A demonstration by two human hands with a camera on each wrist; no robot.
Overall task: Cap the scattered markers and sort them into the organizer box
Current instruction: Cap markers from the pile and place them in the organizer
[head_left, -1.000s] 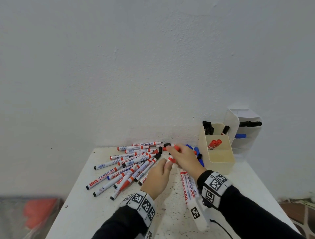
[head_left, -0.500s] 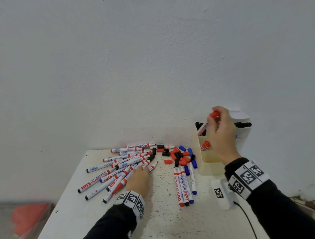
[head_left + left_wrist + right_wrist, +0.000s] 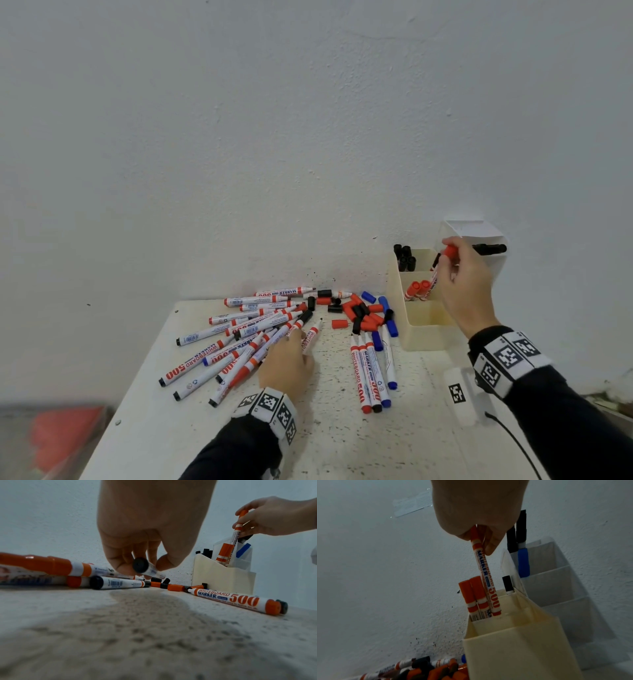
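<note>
My right hand (image 3: 460, 284) grips a capped red marker (image 3: 485, 574) by its cap end. The marker points down into the middle compartment of the cream organizer box (image 3: 426, 334), beside two capped red markers (image 3: 473, 597). My left hand (image 3: 287, 363) pinches an uncapped black marker (image 3: 145, 568) at the right edge of the marker pile (image 3: 236, 337) and holds its butt end a little off the table. Loose red, black and blue caps (image 3: 363, 313) lie between the pile and the box.
Three uncapped markers (image 3: 371, 370) lie side by side in front of the caps. Black-capped markers (image 3: 406, 255) stand in the box's rear compartment. A white tiered holder (image 3: 479, 233) with black and blue markers stands behind the box against the wall. A white tagged device (image 3: 459, 395) with a cable lies at right.
My right hand carried the capped red marker from the cap heap up to the organizer and lowered it into the middle compartment. My left hand slid back and pinched a marker from the pile.
</note>
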